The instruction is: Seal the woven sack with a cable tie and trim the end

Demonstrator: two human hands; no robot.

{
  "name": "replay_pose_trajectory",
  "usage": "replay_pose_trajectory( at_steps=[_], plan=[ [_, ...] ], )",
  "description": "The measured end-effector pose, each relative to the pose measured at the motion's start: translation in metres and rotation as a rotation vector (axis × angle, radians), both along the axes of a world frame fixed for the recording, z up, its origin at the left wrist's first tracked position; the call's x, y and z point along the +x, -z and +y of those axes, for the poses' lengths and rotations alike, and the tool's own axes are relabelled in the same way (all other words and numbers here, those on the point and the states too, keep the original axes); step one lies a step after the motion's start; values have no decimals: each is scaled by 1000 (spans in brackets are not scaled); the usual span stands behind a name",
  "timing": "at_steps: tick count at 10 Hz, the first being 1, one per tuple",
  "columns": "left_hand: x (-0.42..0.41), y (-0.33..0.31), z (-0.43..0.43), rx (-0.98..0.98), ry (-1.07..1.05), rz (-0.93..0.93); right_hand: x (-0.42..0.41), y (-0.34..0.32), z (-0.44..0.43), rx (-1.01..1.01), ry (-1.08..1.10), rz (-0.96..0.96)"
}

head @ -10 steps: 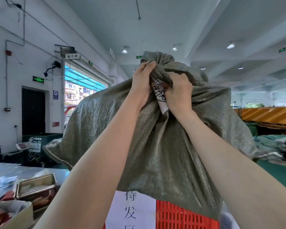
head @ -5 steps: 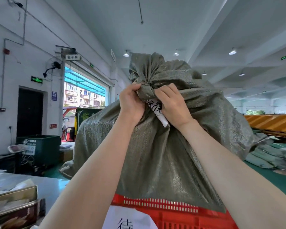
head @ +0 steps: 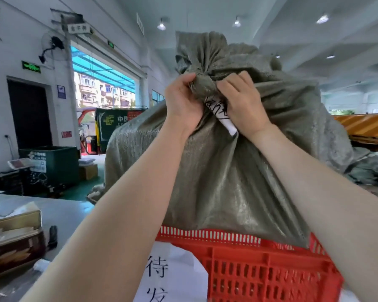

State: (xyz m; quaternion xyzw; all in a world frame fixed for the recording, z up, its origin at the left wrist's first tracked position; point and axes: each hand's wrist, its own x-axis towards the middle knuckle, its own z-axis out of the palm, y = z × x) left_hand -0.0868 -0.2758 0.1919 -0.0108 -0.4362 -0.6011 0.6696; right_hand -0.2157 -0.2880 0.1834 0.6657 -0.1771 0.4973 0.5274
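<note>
A large grey-green woven sack (head: 227,182) stands full in a red plastic crate (head: 260,269) right in front of me. Its top is gathered into a twisted neck (head: 202,86) with loose fabric flaring above. My left hand (head: 181,103) clutches the neck from the left. My right hand (head: 242,105) grips it from the right, together with a white paper label (head: 222,115) bearing black writing. No cable tie shows; the fingers hide the spot where the neck is pinched.
A white sheet with black characters (head: 162,273) hangs on the crate's front. At left a grey table (head: 59,212) carries metal tins (head: 13,234) and a small dark object (head: 52,235). Behind stand a green bin (head: 52,164), more sacks (head: 371,168) at right, and an open doorway.
The view has dropped, so more of the red crate shows. Both hands have shifted lower and tighter on the twisted neck, and the loose top fabric stands taller above them.
</note>
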Motion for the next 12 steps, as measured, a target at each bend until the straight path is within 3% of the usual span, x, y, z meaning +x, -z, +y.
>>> replay_pose_trajectory(
  at_steps=[4, 5, 6, 8, 9, 10, 11, 12],
  plan=[
    [24, 43, -25, 130, -35, 102, 22, 38, -29, 160, 68, 106],
    [20, 54, -19, 146, -45, 57, 19, 52, -30, 167, 140, 33],
    [9, 69, -25, 167, -25, 15, 7, 76, -23, 266, 227, -89],
    [-8, 121, -35, 237, 27, -31, -5, 129, -9, 499, 310, -141],
    [-6, 145, -42, 424, -83, -191, 0, 150, -2, 904, 357, -173],
    [6, 171, -42, 535, -255, -721, 4, 172, 0, 1318, 423, -140],
    [23, 187, -29, 422, -401, -1181, 21, 186, 0, 1371, 512, -141],
    [40, 186, -18, 333, -520, -1302, 40, 187, 5, 1280, 513, -327]
  ],
)
